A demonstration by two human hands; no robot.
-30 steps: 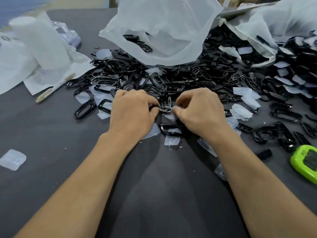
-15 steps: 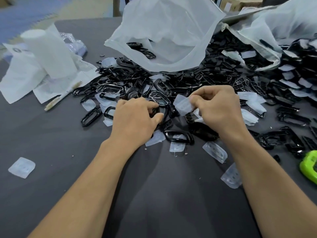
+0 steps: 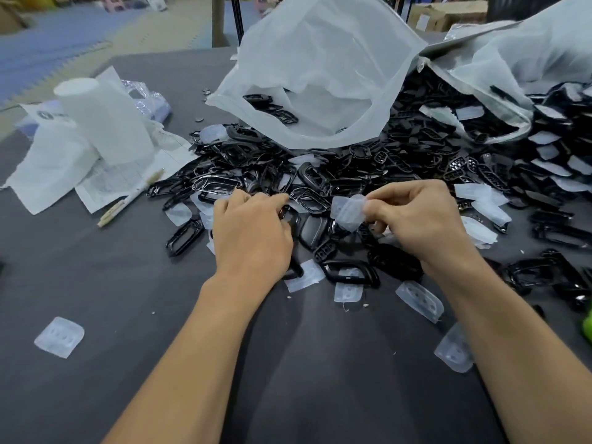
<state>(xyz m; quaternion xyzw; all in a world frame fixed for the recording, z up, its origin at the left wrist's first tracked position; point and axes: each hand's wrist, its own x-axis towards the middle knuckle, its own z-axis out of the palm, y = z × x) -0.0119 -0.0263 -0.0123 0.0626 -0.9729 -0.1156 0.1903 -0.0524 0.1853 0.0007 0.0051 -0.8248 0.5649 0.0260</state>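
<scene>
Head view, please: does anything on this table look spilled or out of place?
Yes. The black plastic parts lie spilled in a loose heap at the mouth of the white bag, across the dark table. One stray pad sits alone at the near left, far from the heap. The right hand pinches a similar clear pad.

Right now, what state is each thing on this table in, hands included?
Right hand, pinching a translucent white rubbery pad, held up.
Left hand, fingers curled down into the heap of loose black plastic frames; grip hidden.
Translucent white plastic bag, mouth open, few black pieces inside.
White roll, standing upright on papers.
</scene>
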